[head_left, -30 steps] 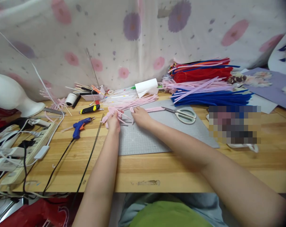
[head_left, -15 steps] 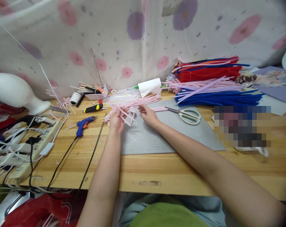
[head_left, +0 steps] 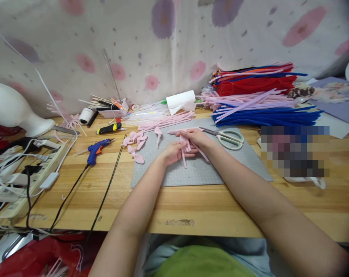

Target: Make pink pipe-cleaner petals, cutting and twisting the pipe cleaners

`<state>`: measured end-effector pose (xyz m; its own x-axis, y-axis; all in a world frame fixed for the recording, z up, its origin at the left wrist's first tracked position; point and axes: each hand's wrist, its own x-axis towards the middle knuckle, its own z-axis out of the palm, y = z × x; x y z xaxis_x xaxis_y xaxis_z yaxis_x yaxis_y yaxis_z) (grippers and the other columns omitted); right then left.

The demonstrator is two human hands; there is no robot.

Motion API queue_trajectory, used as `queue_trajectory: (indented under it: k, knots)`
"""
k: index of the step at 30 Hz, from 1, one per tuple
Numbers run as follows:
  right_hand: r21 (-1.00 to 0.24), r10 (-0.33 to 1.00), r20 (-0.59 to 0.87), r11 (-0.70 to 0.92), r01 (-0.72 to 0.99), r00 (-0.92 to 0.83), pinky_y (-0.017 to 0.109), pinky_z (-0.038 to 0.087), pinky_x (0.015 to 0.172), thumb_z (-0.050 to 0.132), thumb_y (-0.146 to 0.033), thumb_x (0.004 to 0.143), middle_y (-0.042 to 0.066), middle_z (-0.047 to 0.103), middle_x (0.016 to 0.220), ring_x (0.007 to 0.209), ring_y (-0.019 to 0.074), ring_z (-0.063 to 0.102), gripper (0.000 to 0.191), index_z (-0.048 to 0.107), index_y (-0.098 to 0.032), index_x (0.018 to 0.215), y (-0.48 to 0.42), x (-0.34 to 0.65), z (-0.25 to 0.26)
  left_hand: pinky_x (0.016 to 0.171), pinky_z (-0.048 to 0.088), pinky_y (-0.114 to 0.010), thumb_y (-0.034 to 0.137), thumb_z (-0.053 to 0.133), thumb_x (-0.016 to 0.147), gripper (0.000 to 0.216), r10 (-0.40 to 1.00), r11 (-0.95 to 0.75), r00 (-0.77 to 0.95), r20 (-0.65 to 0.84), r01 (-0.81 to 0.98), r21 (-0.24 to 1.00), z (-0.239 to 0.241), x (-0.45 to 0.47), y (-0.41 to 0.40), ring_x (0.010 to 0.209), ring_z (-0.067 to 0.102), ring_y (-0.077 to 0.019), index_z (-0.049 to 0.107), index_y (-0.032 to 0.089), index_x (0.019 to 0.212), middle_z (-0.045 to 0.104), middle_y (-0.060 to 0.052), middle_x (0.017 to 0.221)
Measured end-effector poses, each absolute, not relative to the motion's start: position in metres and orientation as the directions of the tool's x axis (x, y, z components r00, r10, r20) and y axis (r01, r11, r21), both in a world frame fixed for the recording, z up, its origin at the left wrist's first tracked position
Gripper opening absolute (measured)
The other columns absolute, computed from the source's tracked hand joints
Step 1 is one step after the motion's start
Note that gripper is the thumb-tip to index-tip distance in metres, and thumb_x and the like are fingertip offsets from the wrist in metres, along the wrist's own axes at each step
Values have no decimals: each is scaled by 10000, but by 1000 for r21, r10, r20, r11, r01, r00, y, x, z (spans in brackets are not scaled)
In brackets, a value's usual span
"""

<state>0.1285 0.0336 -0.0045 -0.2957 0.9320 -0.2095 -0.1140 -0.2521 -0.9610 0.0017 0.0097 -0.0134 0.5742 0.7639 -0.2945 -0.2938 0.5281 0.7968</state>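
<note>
My left hand [head_left: 174, 152] and my right hand [head_left: 195, 137] meet over the grey cutting mat [head_left: 151, 177], fingers closed around bent pink pipe cleaners [head_left: 185, 148]. Loose ends poke out below and to the right; the fingers partly hide the folded part. Straight pink pipe cleaner lengths [head_left: 174, 131] lie just behind my hands. To the left, one looped pink piece [head_left: 158, 133] rests alone on the mat. Several shaped pink petals [head_left: 136, 144] form a cluster at the mat's left edge. Green-handled scissors [head_left: 230, 139] lie right of my right hand.
A blue glue gun [head_left: 96, 151], a black-and-yellow utility knife [head_left: 108, 128] and a thin dark rod [head_left: 110, 181] lie left. Bundled blue pipe cleaners [head_left: 263, 116] and red ones [head_left: 255, 85] are stacked back right. A cabled power strip [head_left: 33, 181] runs along the left.
My left hand has moved right and my right hand has come over to meet it. A looped pink piece now lies on the mat. My right hand has closed on the pink pipe cleaners.
</note>
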Motion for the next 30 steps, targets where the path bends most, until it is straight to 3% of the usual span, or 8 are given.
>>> queue_trajectory:
  k: [3, 7, 11, 17, 19, 22, 25, 30]
  knots:
    - [-961, 924, -209, -255, -109, -321, 191, 305, 359, 627, -479, 672, -26, 512, 461, 357, 60, 394, 453, 654, -112, 936, 32, 125, 1, 825, 487, -404, 220, 464, 826, 209, 779, 531, 567, -269, -368, 763, -14, 2, 5, 753, 653, -193, 610, 71, 825, 670, -132, 764]
    - [-988, 947, -114, -139, -63, -300, 187, 198, 335, 605, -516, 680, -49, 434, 427, 343, 41, 311, 508, 654, -100, 967, 31, 123, 4, 831, 486, -389, 209, 471, 827, 188, 805, 527, 523, -279, -418, 740, -14, 4, 1, 630, 617, -129, 581, 76, 752, 624, -64, 653]
    - [-995, 963, -53, -72, -62, -264, 185, 227, 354, 608, -505, 682, -40, 448, 455, 383, 48, 350, 475, 664, -101, 926, 33, 122, 1, 836, 485, -362, 178, 526, 794, 137, 812, 509, 535, -233, -454, 732, -16, 5, 2, 537, 534, -65, 535, 100, 682, 525, 14, 561]
    - [-979, 900, -152, -195, -66, -410, 188, 205, 308, 543, -535, 726, -64, 395, 363, 300, 55, 309, 511, 631, -113, 1001, 35, 127, 3, 748, 496, -383, 182, 516, 793, 107, 814, 502, 518, -262, -401, 767, -17, 6, 3, 627, 616, -146, 545, 88, 750, 580, -35, 650]
    - [-974, 851, -189, -225, -15, -490, 184, 240, 318, 606, -504, 686, -58, 425, 376, 315, 57, 352, 481, 638, -110, 960, 36, 131, 3, 708, 499, -378, 175, 492, 801, 108, 821, 488, 507, -263, -385, 783, -16, 6, 2, 628, 627, -166, 528, 95, 739, 585, -43, 656]
    - [-973, 813, -211, -228, 37, -542, 194, 312, 362, 679, -452, 623, -26, 504, 428, 370, 73, 434, 389, 646, -113, 810, 38, 136, 4, 692, 505, -372, 184, 481, 808, 114, 841, 445, 495, -218, -404, 799, -15, 7, 0, 532, 575, -120, 509, 108, 729, 504, 16, 559]
    - [-982, 860, -178, -189, 26, -478, 202, 320, 394, 681, -447, 612, -8, 529, 447, 404, 75, 449, 344, 630, -114, 677, 39, 136, 4, 716, 513, -376, 247, 494, 811, 148, 836, 433, 521, -171, -436, 789, -13, 9, -1, 469, 475, -65, 498, 122, 732, 410, 59, 519]
    - [-993, 929, -119, -104, 59, -350, 219, 352, 472, 704, -436, 577, 24, 582, 521, 473, 82, 487, 347, 631, -101, 625, 42, 136, 4, 723, 521, -363, 345, 469, 825, 200, 816, 471, 554, -166, -470, 747, -9, 5, -1, 500, 448, -56, 495, 148, 805, 425, 47, 576]
